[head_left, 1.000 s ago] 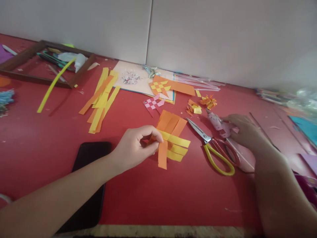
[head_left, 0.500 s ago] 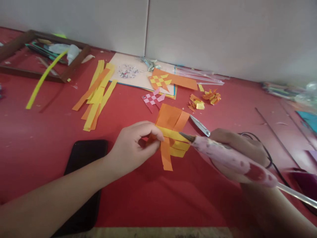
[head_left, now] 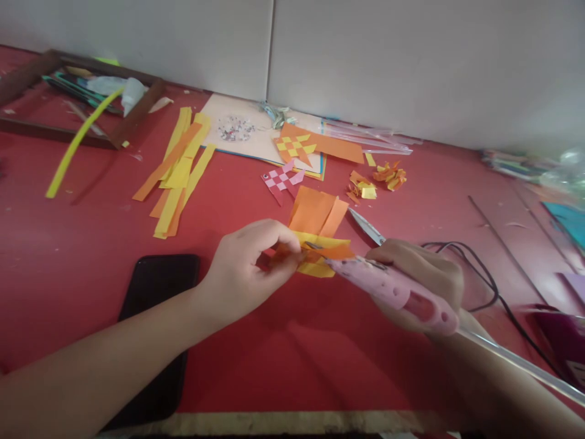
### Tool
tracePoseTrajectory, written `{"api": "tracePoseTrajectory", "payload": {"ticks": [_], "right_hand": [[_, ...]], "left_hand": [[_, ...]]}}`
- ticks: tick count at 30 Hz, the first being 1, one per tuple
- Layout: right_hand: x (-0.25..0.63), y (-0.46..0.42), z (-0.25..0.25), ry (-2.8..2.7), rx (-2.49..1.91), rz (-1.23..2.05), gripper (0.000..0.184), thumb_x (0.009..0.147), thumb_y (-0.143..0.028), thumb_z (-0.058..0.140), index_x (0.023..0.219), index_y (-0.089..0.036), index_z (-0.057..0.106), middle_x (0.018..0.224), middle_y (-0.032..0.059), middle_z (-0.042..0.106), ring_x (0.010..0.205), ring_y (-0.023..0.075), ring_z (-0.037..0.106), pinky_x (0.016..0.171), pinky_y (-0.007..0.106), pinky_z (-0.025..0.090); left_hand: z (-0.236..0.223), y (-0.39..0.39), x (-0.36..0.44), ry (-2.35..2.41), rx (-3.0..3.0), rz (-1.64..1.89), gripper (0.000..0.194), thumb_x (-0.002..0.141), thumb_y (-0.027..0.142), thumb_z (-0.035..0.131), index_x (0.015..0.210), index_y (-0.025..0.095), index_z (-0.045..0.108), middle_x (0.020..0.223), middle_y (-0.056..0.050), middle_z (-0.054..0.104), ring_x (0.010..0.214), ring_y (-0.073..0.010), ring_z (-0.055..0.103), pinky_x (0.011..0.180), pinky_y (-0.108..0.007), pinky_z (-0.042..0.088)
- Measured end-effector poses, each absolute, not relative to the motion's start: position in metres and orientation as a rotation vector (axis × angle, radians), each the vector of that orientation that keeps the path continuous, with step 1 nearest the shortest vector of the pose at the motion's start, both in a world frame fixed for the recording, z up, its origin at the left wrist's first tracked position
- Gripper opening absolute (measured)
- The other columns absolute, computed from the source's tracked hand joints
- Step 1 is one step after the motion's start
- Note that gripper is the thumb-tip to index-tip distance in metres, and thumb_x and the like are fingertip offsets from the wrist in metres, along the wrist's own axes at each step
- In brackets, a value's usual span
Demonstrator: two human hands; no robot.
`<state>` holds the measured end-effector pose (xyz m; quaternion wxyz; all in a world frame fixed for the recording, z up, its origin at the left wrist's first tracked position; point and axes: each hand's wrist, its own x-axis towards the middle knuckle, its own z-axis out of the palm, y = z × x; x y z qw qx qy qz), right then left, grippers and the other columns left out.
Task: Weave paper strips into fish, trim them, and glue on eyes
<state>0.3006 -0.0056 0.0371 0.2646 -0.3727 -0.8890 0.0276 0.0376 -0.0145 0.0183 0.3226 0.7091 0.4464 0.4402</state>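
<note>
Between thumb and forefinger, my left hand [head_left: 258, 271] pinches a piece of woven orange and yellow paper strips [head_left: 313, 213]. My right hand [head_left: 418, 277] is wrapped round a pink hot glue gun [head_left: 388, 286], with a clear glue stick [head_left: 516, 360] poking out of its back end. The gun's nozzle is at the woven paper, close to my left fingertips. One orange strip lies across the nozzle and partly hides its tip. Scissors [head_left: 365, 225] lie behind my right hand, and only a blade shows.
Yellow and orange strips [head_left: 176, 177] lie at left, behind a black phone [head_left: 159, 286]. Farther back are a pink woven paper fish [head_left: 281, 180], an orange one [head_left: 295, 149], paper scraps [head_left: 388, 175] and a wooden frame [head_left: 114, 137]. A black cord [head_left: 491, 280] curls at right.
My right hand has picked up the glue gun from the table and brought its nozzle left to the woven paper. The loose orange strip has swung up across the nozzle. My left hand keeps its pinch.
</note>
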Motion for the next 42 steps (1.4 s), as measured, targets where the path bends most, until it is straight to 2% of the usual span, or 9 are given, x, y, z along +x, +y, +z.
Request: {"api": "tracePoseTrajectory", "payload": {"ticks": [3,12,17,22,27,31,34,38,42], "right_hand": [[0.299,-0.007,0.038,-2.38,-1.042,0.078,0.011,0.081,-0.015,0.06,0.088,-0.023,0.057,0.065,-0.0009,0.058,0.053,0.0124,0.049,0.051,0.027,0.041],[0.303,-0.005,0.038,-2.389,-0.906,0.122,0.011,0.081,-0.016,0.06,0.089,-0.022,0.054,0.066,-0.0008,0.053,0.055,0.0129,0.046,0.051,0.027,0.038],[0.3,-0.007,0.039,-2.389,-0.923,0.09,0.01,0.082,-0.015,0.06,0.087,-0.021,0.054,0.064,-0.0005,0.054,0.054,0.0125,0.047,0.05,0.027,0.037],[0.303,-0.007,0.042,-2.404,-0.939,-0.008,0.006,0.086,-0.019,0.059,0.091,-0.021,0.058,0.064,0.0007,0.056,0.054,0.0131,0.048,0.05,0.029,0.037],[0.329,0.007,0.048,-2.329,-1.007,-0.285,0.018,0.075,-0.017,0.071,0.089,-0.024,0.061,0.064,0.0003,0.061,0.053,0.0119,0.051,0.05,0.028,0.038],[0.373,0.03,0.045,-2.324,-1.439,-0.208,0.033,0.071,-0.023,0.07,0.103,-0.024,0.062,0.084,0.008,0.07,0.065,0.017,0.062,0.054,0.03,0.041],[0.406,0.05,0.034,-2.285,-1.803,0.032,0.044,0.068,-0.014,0.063,0.112,-0.019,0.061,0.097,0.0144,0.072,0.079,0.0222,0.067,0.062,0.033,0.045],[0.426,0.069,0.019,-2.434,-2.11,0.089,0.039,0.064,-0.009,0.055,0.099,-0.02,0.064,0.097,0.0149,0.074,0.089,0.0308,0.067,0.071,0.04,0.048],[0.431,0.065,0.028,-2.537,-2.086,0.089,0.047,0.071,-0.009,0.049,0.114,-0.019,0.062,0.119,0.0168,0.069,0.111,0.0328,0.063,0.091,0.045,0.048]], "left_hand": [[0.015,-0.017,0.037,1.178,1.817,1.171,0.01,0.089,0.024,0.066,0.091,0.024,0.056,0.086,0.001,0.067,0.075,-0.0125,0.065,0.064,-0.023,0.052],[0.005,-0.022,0.041,1.167,1.642,1.271,0.039,0.088,0.024,0.069,0.118,0.027,0.044,0.1,-0.002,0.068,0.087,-0.0168,0.071,0.07,-0.027,0.058],[0.005,-0.023,0.041,1.166,1.683,1.261,0.043,0.087,0.024,0.07,0.121,0.026,0.045,0.103,-0.004,0.07,0.091,-0.0188,0.071,0.071,-0.028,0.059],[0.006,-0.022,0.039,1.198,1.77,1.3,0.044,0.086,0.02,0.07,0.122,0.026,0.046,0.098,-0.002,0.071,0.089,-0.0167,0.071,0.072,-0.027,0.059],[0.011,-0.019,0.038,1.232,1.654,1.231,0.037,0.086,0.024,0.07,0.119,0.025,0.052,0.099,-0.002,0.07,0.089,-0.0167,0.07,0.072,-0.026,0.058],[0.016,-0.014,0.038,1.176,1.551,1.173,0.019,0.088,0.025,0.067,0.106,0.021,0.065,0.103,-0.005,0.071,0.092,-0.0189,0.069,0.078,-0.029,0.058],[0.02,-0.011,0.04,1.146,1.489,1.173,0.01,0.087,0.023,0.067,0.094,0.018,0.071,0.095,-0.004,0.072,0.089,-0.0176,0.069,0.073,-0.025,0.058],[0.022,-0.009,0.04,1.049,1.285,1.115,0.011,0.085,0.025,0.071,0.093,0.018,0.072,0.09,-0.002,0.075,0.077,-0.0121,0.07,0.065,-0.018,0.058],[0.022,-0.009,0.038,1.002,1.135,1.031,0.014,0.084,0.029,0.074,0.093,0.019,0.073,0.089,0.0,0.076,0.074,-0.0103,0.071,0.061,-0.014,0.059]]}}
